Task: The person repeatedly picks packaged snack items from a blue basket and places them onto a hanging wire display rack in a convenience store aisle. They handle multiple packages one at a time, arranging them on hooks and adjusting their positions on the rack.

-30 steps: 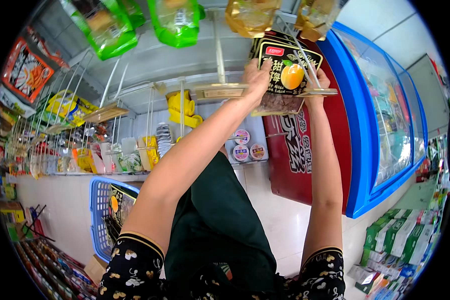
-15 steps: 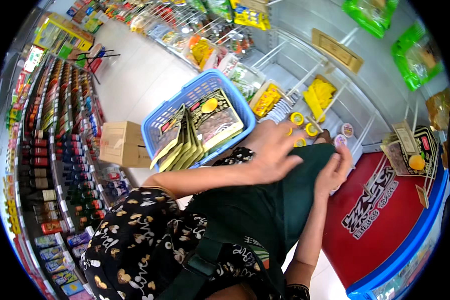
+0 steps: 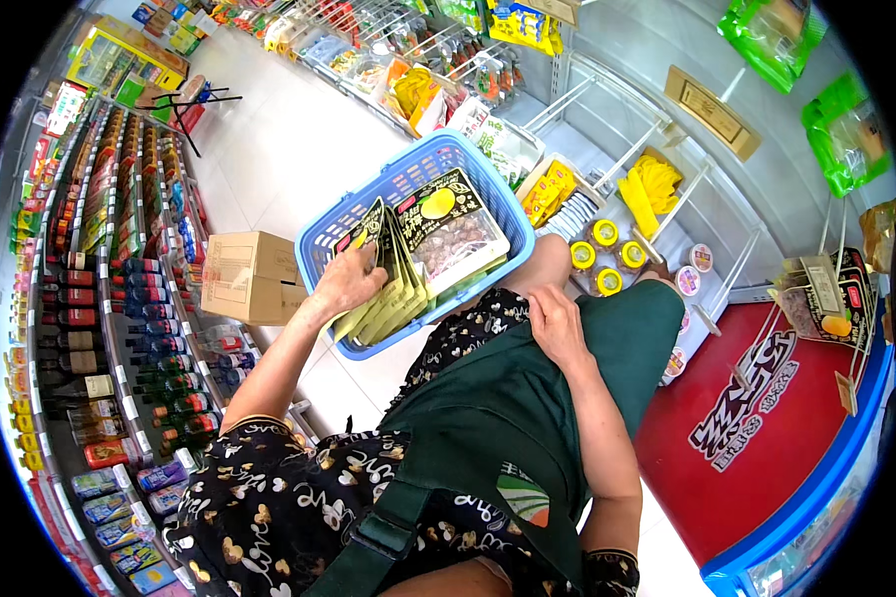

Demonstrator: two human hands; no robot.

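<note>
A blue plastic basket [image 3: 520, 234] stands at my left knee, holding several black-and-green snack packets. One packet [image 3: 458, 227] lies flat with its yellow fruit picture up; several others stand fanned beside it. My left hand [image 3: 350, 282] reaches into the basket's near left side, its fingers closed over the top of the fanned packets [image 3: 393, 289]. My right hand [image 3: 558, 323] is at the upper edge of the green apron [image 3: 617, 338] on my lap, fingers bent and together against the cloth. Its fingertips are partly hidden.
A cardboard box [image 3: 249, 279] sits left of the basket. Small yellow-lidded jars [image 3: 607, 256] and yellow packets [image 3: 550, 192] fill the low rack ahead. Metal hooks hold similar packets [image 3: 826, 298] above a red panel [image 3: 737, 428] at right. Bottle shelves [image 3: 144, 318] line the left.
My left hand has moved left from above my lap into the basket, onto the packets. My right hand has come back leftward from the far side of the apron to its upper edge.
</note>
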